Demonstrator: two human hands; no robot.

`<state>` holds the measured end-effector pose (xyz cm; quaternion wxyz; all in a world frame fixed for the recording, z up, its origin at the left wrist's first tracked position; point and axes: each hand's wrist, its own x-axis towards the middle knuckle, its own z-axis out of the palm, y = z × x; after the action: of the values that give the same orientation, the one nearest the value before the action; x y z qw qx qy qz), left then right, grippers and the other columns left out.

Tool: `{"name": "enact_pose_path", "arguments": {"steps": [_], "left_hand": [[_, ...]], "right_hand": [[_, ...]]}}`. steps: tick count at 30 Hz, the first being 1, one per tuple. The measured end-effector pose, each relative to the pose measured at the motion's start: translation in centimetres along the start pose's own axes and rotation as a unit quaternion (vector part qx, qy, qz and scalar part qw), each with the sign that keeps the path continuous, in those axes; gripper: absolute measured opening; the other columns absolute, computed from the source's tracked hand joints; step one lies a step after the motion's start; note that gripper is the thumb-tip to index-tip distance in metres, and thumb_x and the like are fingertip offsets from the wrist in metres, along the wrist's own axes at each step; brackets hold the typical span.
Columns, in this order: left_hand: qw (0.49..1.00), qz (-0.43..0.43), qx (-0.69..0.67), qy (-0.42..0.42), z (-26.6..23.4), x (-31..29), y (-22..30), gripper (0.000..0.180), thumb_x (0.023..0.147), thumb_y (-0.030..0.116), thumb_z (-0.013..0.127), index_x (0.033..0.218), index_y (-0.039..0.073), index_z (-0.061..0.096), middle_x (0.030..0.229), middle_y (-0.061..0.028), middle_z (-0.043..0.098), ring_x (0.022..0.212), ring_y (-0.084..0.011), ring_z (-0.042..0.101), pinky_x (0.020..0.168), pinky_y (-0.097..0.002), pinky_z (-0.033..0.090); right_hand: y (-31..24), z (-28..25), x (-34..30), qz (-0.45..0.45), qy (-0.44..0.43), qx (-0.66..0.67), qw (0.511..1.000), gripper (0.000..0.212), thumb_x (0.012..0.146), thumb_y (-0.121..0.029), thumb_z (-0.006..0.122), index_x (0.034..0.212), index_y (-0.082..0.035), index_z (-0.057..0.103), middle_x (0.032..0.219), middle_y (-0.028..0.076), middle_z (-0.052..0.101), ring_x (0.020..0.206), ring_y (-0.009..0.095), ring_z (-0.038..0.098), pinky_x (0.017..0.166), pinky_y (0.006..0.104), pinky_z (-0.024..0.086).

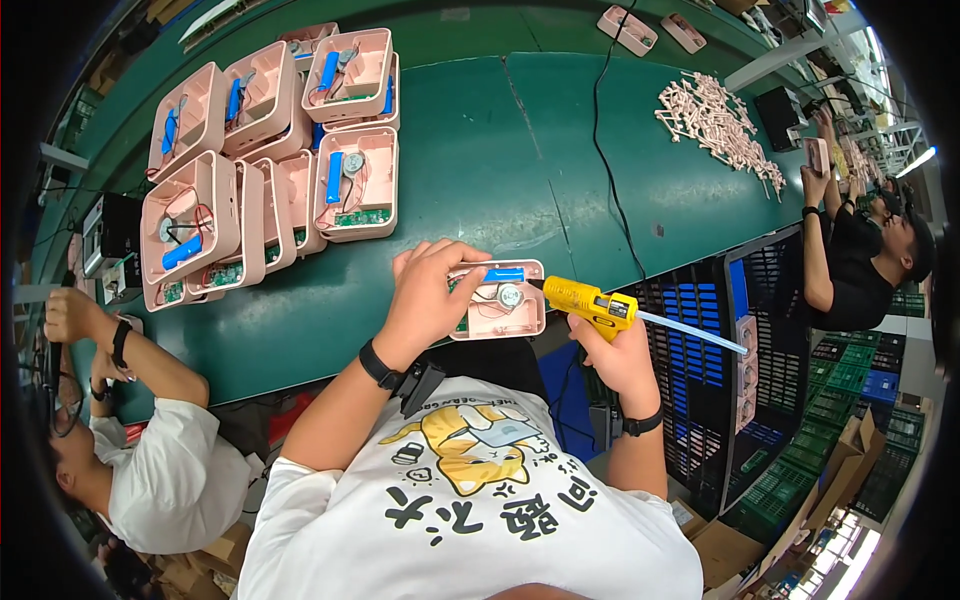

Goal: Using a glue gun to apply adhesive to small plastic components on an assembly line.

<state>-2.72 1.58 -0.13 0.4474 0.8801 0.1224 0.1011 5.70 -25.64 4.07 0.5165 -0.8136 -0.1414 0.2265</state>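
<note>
My left hand (433,290) grips the left side of a pink plastic housing (520,325) at the table's near edge, its thumb reaching inside. Within the housing lie a blue cylindrical battery (505,274), a round silver motor-like part (510,296) and thin red wires; a bit of green circuit board shows by my thumb. In my right hand (618,355) is a yellow hot glue gun (590,305), held by its handle. Its nozzle points left, at the housing's right wall near the battery's end. A long translucent glue stick (690,331) sticks out of the gun's back.
Stacked pink housings (360,185) with batteries and boards fill the table's left. A heap of small pink parts (715,125) lies far right. A black cable (597,120) crosses the green table (460,120). Black crates (690,350) stand at right. Co-workers sit on both sides.
</note>
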Motion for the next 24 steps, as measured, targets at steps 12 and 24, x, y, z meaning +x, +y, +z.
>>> {"name": "enact_pose_path", "arguments": {"steps": [12, 24], "left_hand": [[1.0, 0.009, -0.006, -0.007, -0.1, -0.1, -0.3, 0.014, 0.099, 0.019, 0.078, 0.113, 0.016, 0.08, 0.099, 0.0013, 0.073, 0.1, -0.02, 0.064, 0.104, -0.0393, 0.034], [0.997, 0.076, 0.003, -0.013, -0.7, -0.8, -0.7, 0.036, 0.095, 0.01, 0.064, 0.131, 0.011, 0.07, 0.126, -0.0048, 0.072, 0.12, -0.024, 0.062, 0.112, -0.0426, 0.033]], "right_hand": [[-0.3, 1.1, -0.2, -0.044, 0.011, -0.024, 0.999, 0.027, 0.099, -0.014, 0.079, 0.122, -0.001, 0.078, 0.101, 0.005, 0.08, 0.074, 0.006, 0.068, 0.059, 0.0239, 0.055], [-2.3, 2.0, -0.3, 0.093, -0.115, 0.135, 0.98, 0.038, 0.106, -0.016, 0.071, 0.138, 0.003, 0.067, 0.11, 0.01, 0.08, 0.092, 0.013, 0.076, 0.06, 0.0238, 0.056]]}}
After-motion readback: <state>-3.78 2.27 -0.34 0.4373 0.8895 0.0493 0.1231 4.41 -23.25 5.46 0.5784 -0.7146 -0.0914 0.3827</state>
